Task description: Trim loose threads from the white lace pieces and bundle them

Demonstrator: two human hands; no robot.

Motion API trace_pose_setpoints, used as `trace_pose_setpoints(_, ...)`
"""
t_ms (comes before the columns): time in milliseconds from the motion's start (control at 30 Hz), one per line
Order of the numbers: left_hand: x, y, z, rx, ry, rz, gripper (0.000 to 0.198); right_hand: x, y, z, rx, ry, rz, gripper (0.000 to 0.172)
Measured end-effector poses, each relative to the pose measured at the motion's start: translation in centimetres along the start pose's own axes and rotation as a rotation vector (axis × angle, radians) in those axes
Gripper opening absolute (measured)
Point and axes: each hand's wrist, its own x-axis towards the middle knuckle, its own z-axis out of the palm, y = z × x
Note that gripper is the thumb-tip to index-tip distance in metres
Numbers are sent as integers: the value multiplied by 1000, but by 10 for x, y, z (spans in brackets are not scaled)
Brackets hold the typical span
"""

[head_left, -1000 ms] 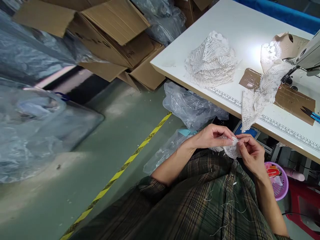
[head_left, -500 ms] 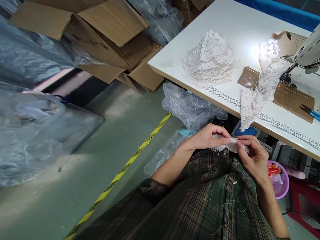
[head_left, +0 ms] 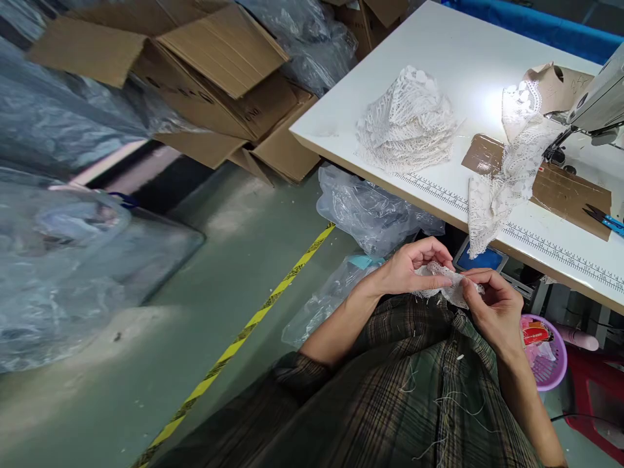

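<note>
The left hand (head_left: 414, 270) and the right hand (head_left: 493, 307) meet over the person's lap, just below the front edge of the white surface (head_left: 458, 45). Between them is a small lace piece (head_left: 448, 286), white and crumpled. Each grip is closed on it. The left thumb and fingers pinch its left end, and the right fingertips pinch its right end, so the lace is held in the air just above a plaid garment (head_left: 414, 396) that covers the lap. Loose white threads lie on this garment.

On the surface a stack of lace (head_left: 407, 123) lies near the left corner. To the right of it a lace strip (head_left: 504, 182) runs from the sewing machine (head_left: 595, 97) across a flat cardboard sheet (head_left: 570, 188) and hangs over the front edge. Blue-handled scissors (head_left: 604, 220) lie on the right end of this sheet. A printed ruler (head_left: 560, 250) follows the edge of the surface.

Under the surface there are clear plastic bags (head_left: 375, 211). To the right of the right hand a pink basket (head_left: 548, 354) stands beside a red stool (head_left: 595, 403). On the green floor a yellow tape line (head_left: 253, 322) runs diagonally. Open cardboard boxes (head_left: 219, 71) lie at the top, well apart from the hands, with more plastic sheeting on the left.
</note>
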Motion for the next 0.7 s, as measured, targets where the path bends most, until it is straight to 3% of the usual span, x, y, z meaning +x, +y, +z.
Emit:
trace_pose_setpoints(133, 2, 0, -1, 64, -66, -10, 34, 0, -3, -1, -13, 20, -15, 12)
trace_pose_setpoints(467, 2, 1, -2, 89, -97, 31, 28, -2, -4, -3, -76, -6, -100, 9)
trace_pose_setpoints(700, 1, 3, 2, 27, -9, -67, 39, -2, -4, -3, -99, 19, -94, 10)
